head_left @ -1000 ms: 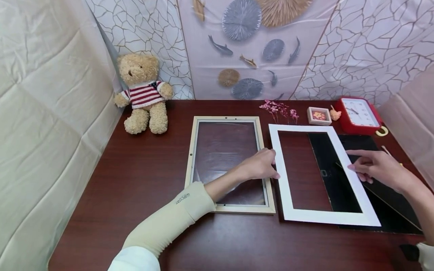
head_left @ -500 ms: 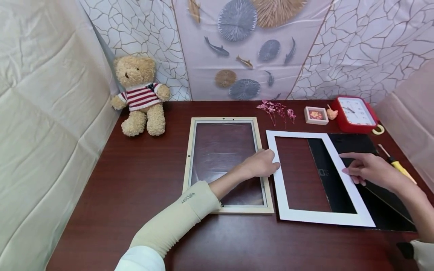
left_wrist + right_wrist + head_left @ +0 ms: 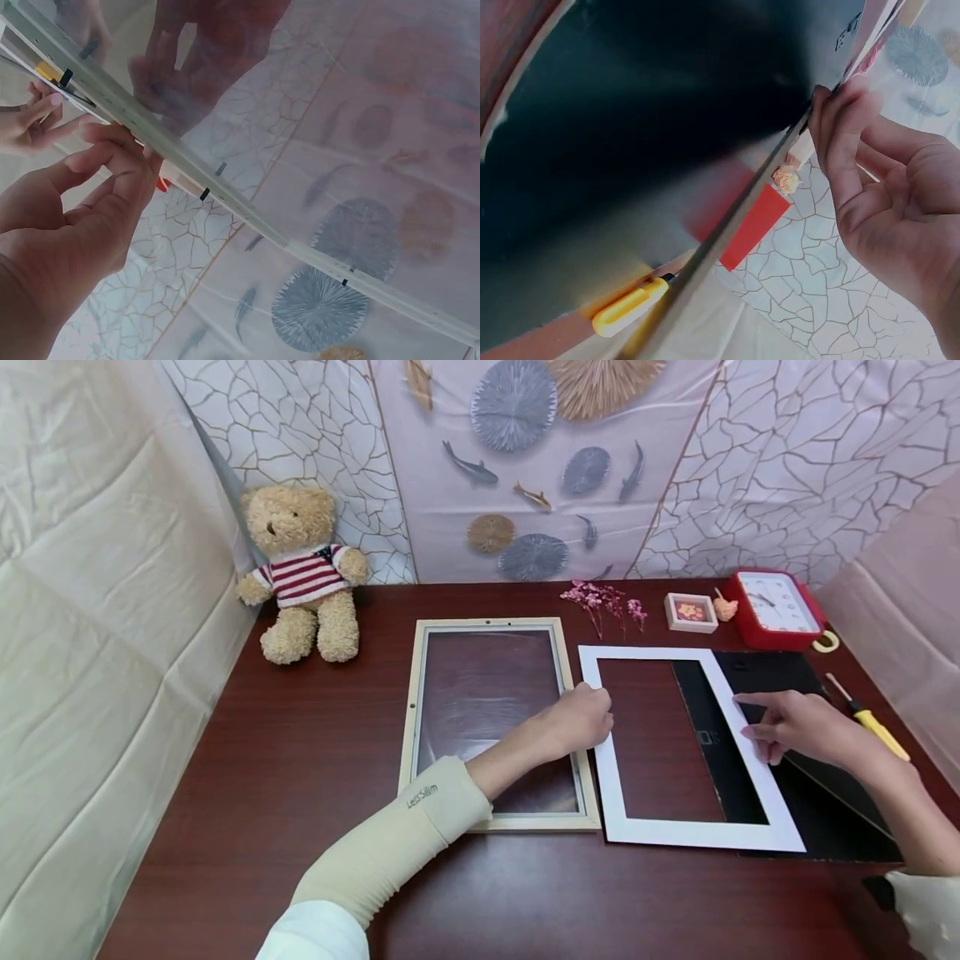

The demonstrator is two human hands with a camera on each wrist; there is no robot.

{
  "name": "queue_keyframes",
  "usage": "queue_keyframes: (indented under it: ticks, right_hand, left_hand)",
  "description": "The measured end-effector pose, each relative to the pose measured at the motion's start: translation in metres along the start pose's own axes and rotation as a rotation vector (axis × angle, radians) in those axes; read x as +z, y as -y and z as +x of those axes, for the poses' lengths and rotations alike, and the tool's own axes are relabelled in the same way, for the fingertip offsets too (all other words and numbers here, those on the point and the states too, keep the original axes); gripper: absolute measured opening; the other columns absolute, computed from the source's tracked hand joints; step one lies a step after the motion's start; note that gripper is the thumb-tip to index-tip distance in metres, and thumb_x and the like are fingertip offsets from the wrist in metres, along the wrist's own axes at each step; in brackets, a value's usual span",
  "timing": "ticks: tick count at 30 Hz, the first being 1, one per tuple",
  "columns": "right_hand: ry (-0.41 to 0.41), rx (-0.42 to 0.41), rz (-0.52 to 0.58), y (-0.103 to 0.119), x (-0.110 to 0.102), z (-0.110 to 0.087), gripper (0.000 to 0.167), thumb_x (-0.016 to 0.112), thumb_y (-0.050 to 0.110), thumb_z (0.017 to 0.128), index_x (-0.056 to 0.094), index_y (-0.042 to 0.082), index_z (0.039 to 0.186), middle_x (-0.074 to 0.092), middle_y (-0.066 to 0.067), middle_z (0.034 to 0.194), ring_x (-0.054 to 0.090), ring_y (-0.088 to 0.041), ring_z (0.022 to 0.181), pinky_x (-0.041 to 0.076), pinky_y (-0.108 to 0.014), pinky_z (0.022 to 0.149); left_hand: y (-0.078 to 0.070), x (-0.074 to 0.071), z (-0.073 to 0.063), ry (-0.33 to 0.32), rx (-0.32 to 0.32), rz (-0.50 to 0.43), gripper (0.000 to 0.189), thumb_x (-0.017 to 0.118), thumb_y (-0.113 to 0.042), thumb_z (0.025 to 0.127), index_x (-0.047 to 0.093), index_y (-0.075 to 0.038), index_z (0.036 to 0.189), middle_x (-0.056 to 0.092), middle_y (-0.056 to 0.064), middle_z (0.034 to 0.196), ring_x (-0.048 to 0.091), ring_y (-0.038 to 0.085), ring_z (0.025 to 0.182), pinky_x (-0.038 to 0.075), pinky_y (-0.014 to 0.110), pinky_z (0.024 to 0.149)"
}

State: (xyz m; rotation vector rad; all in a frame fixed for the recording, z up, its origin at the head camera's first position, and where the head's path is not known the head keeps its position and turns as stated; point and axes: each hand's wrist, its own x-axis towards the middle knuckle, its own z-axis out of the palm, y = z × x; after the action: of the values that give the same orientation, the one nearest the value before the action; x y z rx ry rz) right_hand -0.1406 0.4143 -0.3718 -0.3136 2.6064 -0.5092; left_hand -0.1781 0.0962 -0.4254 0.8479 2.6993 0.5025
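A white picture mat point(image 3: 684, 833) with a rectangular opening is held at both long sides. My left hand point(image 3: 576, 720) grips its left edge, fingers curled, next to the wooden picture frame point(image 3: 414, 727). My right hand point(image 3: 806, 727) pinches the right edge between thumb and fingers, the index finger stretched along the mat. A clear sheet point(image 3: 480, 693) fills the frame, partly hidden under my left forearm. Beneath the mat's right side lies a black backing board point(image 3: 840, 827), also large in the right wrist view. The left wrist view shows my left fingers curled beside the frame's edge.
A yellow-handled screwdriver point(image 3: 879, 731) lies at the far right. Along the back are a red clock point(image 3: 780, 610), a small ornament box point(image 3: 691, 612), pink dried flowers point(image 3: 603, 602) and a teddy bear point(image 3: 303, 572). Fabric walls enclose the dark wooden table point(image 3: 300, 777).
The mat has come down slightly, its far edge moving nearer, and shifted a little left. Both hands keep their hold on it. The head view has turned slightly right, revealing the screwdriver.
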Motion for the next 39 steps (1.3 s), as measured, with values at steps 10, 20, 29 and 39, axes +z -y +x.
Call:
queue_keyframes:
  ticks: [10,20,29,39]
  right_hand:
    - [-0.107,0.021,0.007,0.004,0.005,0.002,0.050,0.066,0.005,0.108,0.048,-0.025,0.144,0.072,-0.002,0.075,0.070,-0.019,0.064,0.058,-0.023,0.063]
    - [-0.203,-0.137,0.070,0.050,0.023,0.007,0.035,0.066,0.006,0.109,0.063,-0.014,0.138,0.073,0.001,0.083,0.064,-0.008,0.063,0.055,-0.024,0.062]
    - [-0.136,-0.294,0.256,0.122,0.035,0.018,0.040,0.065,0.008,0.110,0.062,-0.009,0.146,0.074,-0.006,0.094,0.069,-0.013,0.071,0.062,-0.030,0.066]
    - [0.125,-0.219,0.209,0.176,0.053,0.067,0.061,0.055,0.018,0.116,0.035,-0.023,0.158,0.074,-0.006,0.080,0.073,-0.017,0.067,0.061,-0.034,0.078]
  left_hand:
    - [0.015,0.025,0.018,0.059,-0.018,-0.059,0.038,0.055,-0.019,0.112,0.062,-0.016,0.075,0.061,-0.002,0.072,0.061,0.011,0.061,0.052,0.022,0.058]
    - [0.035,-0.090,-0.096,-0.071,-0.006,-0.269,0.031,0.054,-0.019,0.116,0.076,0.001,0.107,0.068,0.007,0.081,0.052,0.010,0.060,0.053,0.026,0.064]
    - [0.162,-0.117,-0.186,-0.233,-0.346,-0.433,0.038,0.050,-0.019,0.117,0.069,0.011,0.131,0.079,0.024,0.114,0.080,0.035,0.103,0.061,0.047,0.094]
    - [0.187,-0.107,-0.192,0.003,-0.360,-0.609,0.044,0.048,-0.017,0.118,0.061,0.020,0.139,0.073,0.030,0.122,0.080,0.036,0.104,0.063,0.046,0.101]
